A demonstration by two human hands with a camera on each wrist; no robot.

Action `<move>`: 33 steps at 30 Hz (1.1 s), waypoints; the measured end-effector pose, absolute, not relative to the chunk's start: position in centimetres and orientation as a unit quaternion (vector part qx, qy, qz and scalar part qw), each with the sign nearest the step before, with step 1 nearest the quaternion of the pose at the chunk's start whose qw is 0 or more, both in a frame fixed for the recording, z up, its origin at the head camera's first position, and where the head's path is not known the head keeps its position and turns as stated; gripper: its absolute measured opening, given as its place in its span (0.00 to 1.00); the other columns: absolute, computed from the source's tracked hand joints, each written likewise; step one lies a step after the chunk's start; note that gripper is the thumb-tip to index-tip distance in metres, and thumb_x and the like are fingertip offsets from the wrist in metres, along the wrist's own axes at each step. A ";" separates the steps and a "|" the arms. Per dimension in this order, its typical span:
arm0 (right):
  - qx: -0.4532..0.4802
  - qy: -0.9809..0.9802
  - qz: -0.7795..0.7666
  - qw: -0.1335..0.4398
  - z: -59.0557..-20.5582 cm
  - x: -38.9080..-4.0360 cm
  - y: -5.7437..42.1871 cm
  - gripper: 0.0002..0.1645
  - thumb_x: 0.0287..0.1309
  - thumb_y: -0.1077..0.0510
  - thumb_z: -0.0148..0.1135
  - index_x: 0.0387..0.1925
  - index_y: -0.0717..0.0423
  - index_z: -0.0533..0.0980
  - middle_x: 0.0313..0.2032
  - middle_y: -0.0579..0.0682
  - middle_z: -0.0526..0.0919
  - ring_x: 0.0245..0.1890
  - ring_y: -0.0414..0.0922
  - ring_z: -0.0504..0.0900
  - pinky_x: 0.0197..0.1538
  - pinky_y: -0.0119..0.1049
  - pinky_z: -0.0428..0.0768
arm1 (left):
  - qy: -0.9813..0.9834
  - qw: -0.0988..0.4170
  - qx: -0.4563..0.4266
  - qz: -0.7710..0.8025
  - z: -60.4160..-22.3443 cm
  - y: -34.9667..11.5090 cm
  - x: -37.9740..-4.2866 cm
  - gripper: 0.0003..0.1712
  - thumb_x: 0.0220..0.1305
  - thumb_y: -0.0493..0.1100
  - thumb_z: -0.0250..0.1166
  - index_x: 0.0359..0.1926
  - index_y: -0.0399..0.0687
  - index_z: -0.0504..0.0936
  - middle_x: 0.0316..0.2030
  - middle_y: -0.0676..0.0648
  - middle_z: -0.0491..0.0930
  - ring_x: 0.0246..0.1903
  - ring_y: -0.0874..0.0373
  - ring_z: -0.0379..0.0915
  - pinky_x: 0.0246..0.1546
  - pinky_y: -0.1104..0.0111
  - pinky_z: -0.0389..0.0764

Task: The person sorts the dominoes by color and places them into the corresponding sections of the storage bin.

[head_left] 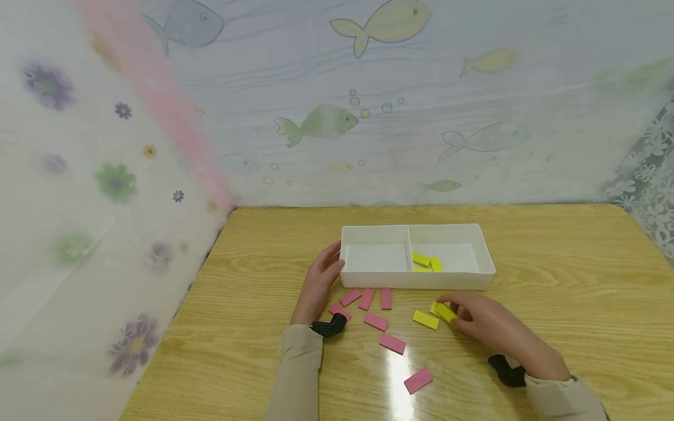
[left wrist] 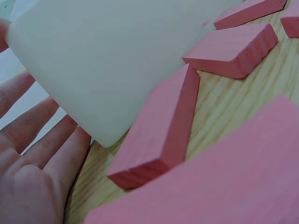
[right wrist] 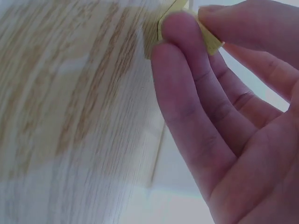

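My left hand [head_left: 316, 286] rests against the left end of a white two-compartment box [head_left: 400, 280]. Its fingers [left wrist: 42, 135] lie fairly straight along the end wall, with the thumb at the rim. In front of the box, my right hand [head_left: 487, 321] pinches a yellow wooden block [head_left: 447, 314] between thumb and fingertips. Another yellow block [head_left: 434, 308] shows partly behind the pinched one. A further yellow block [head_left: 425, 320] lies just to the left. Inside the right compartment are a few yellow blocks [head_left: 421, 259]; the left compartment holds none.
Several pink blocks [head_left: 392, 344] lie scattered on the wooden table [head_left: 253, 257] before the box, some close to the left wrist. One pink block [head_left: 418, 380] is nearer the front. A fish-patterned curtain [head_left: 395, 158] hangs behind the table.
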State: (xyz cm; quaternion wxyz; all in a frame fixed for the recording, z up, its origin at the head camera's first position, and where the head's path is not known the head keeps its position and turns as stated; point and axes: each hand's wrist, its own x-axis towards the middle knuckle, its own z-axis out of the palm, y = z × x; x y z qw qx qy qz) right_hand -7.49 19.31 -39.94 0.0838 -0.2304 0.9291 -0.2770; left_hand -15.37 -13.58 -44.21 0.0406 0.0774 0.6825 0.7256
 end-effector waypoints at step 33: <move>-0.213 0.920 -0.327 0.041 -39.4 -7.4 18.7 0.28 0.49 0.57 0.64 0.54 0.53 0.69 0.27 0.37 0.73 0.27 0.32 0.72 0.32 0.30 0.75 | 0.679 0.070 0.085 0.726 -41.6 -13.5 -14.1 0.29 0.65 0.42 0.53 0.65 0.45 0.58 0.64 0.43 0.57 0.63 0.52 0.51 0.59 0.59 0.58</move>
